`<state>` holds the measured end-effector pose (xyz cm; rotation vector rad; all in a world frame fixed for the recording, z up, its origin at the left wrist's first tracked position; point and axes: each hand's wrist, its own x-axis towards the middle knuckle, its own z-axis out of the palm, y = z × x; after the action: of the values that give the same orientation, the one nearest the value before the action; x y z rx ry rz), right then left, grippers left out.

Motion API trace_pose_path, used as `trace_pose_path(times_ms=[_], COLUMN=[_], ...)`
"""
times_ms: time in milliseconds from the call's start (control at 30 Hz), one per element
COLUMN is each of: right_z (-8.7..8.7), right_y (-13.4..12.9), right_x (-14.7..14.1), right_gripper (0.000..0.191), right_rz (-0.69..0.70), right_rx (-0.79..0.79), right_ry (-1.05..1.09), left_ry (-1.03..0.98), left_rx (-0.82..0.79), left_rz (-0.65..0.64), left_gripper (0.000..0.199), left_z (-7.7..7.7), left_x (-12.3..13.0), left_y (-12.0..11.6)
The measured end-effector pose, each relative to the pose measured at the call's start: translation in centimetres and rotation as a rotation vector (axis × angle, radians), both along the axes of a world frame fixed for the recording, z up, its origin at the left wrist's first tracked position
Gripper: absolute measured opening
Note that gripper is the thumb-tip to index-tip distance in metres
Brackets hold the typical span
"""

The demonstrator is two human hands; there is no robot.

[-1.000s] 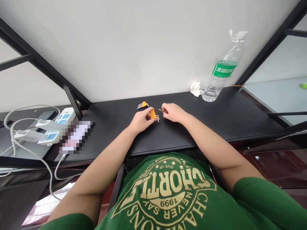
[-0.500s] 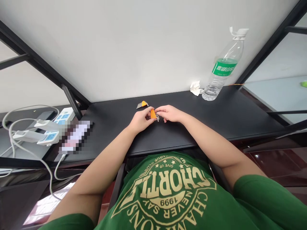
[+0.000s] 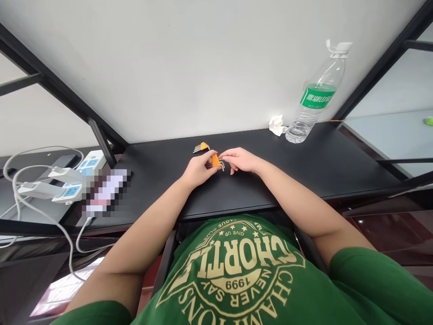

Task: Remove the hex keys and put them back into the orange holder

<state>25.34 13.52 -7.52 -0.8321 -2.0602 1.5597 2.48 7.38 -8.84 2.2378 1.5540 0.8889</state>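
Note:
An orange hex key holder [image 3: 216,160] is pinched between the thumb and fingers of my left hand [image 3: 199,167], just above the black desk. Bent metal hex keys [image 3: 222,165] stick out of its right side. At that side, my right hand [image 3: 238,160] has its fingertips closed together at the bent end of a hex key, its other fingers curled under. The exact contact is too small to see fully. Behind my left hand, a second orange hex key set [image 3: 203,146] lies on the desk, its silver keys pointing left.
A clear plastic bottle with a green label [image 3: 316,97] stands at the back right, beside a crumpled tissue [image 3: 277,125]. On the left are a white power strip [image 3: 91,162] with plugs and cables, and a blurred-out phone [image 3: 108,189]. The black desk [image 3: 304,171] meets a white wall.
The fingers of my right hand have shifted slightly at the hex key ends, and the lower curled fingers show a little more. My left hand keeps its hold on the holder.

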Motion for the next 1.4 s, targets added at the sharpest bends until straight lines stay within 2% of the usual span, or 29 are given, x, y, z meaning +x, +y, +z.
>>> trace_pose_path(times_ms=[233,300,433,567,800,967,1167,1267,1400], right_z=[-0.2,-0.1,0.3,0.5,0.3,0.1,0.1,0.2,0.6], right_y=[-0.2,-0.5,-1.2,-1.5,-0.2,-0.2,-0.6,-0.6,-0.5], right_x=[-0.4,-0.5,-1.3,-1.8,-0.5,-0.5,-0.7,-0.7,-0.5], right_gripper=[0.018,0.018,0.028,0.036,0.018,0.020,0.024,0.026,0.030], right_rz=[0.014,0.000,-0.042,-0.089,-0.191,-0.107,-0.079,-0.077,-0.075], right_rx=[-0.104,-0.099,-0.002,0.076,0.000,-0.065,-0.151,-0.116,0.040], right_ry=[0.106,0.057,-0.122,-0.225,-0.045,0.015,0.009,-0.062,-0.182], left_ry=[-0.026,-0.025,-0.001,0.004,-0.074,-0.059,-0.026,-0.007,0.019], left_rx=[-0.025,-0.031,-0.028,0.013,0.041,-0.003,-0.013,-0.016,-0.012], left_rz=[-0.020,-0.037,-0.094,-0.074,0.105,0.069,0.019,0.013,0.010], left_gripper=[0.042,0.041,0.031,0.027,0.049,0.048,0.046,0.045,0.045], left_z=[0.4,0.5,1.0,1.3,0.4,0.1,0.4,0.7,0.7], left_x=[0.4,0.7,1.3,1.5,0.6,0.3,0.5,0.6,0.7], left_y=[-0.4,-0.5,-0.8,-0.9,-0.1,0.0,-0.4,-0.5,-0.5])
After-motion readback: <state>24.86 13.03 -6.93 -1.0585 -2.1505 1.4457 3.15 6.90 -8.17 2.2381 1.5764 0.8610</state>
